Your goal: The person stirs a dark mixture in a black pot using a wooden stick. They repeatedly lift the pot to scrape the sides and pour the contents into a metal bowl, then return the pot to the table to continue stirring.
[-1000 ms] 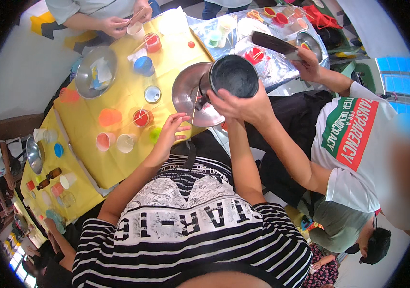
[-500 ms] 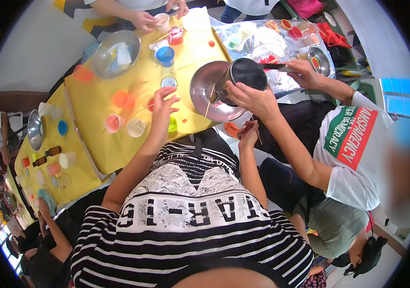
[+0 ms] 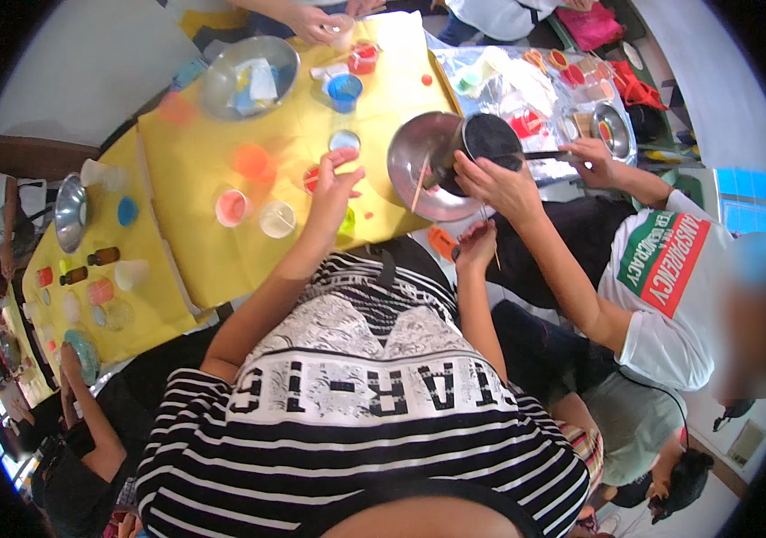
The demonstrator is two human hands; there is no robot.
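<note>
My left hand (image 3: 334, 190) hovers over the near part of the yellow-covered table, fingers loosely bent and apart with nothing seen in them. Beside it are a small red cup (image 3: 311, 177) and a yellow-green cup (image 3: 347, 221), both partly hidden by the hand. Close to my body, below a steel bowl (image 3: 405, 166), my right hand (image 3: 476, 244) is closed around a thin stick (image 3: 496, 255). A co-worker on the right tips a dark saucepan (image 3: 488, 139) over that bowl, one hand on its handle and the other on its side. Another stick (image 3: 420, 186) leans in the bowl.
Cups of pink (image 3: 233, 207), white (image 3: 277, 219) and blue (image 3: 344, 91) stand on the yellow table cover (image 3: 195, 170). A large steel bowl (image 3: 250, 79) holds cloth or paper. Across the table another person holds a white cup (image 3: 340, 32). Brown bottles (image 3: 105, 256) stand left.
The view has shifted, so the table sits further right. My left fingers have drawn closer together. The co-worker's saucepan stays over the bowl; the person across has lowered their head-side hand partly out of view.
</note>
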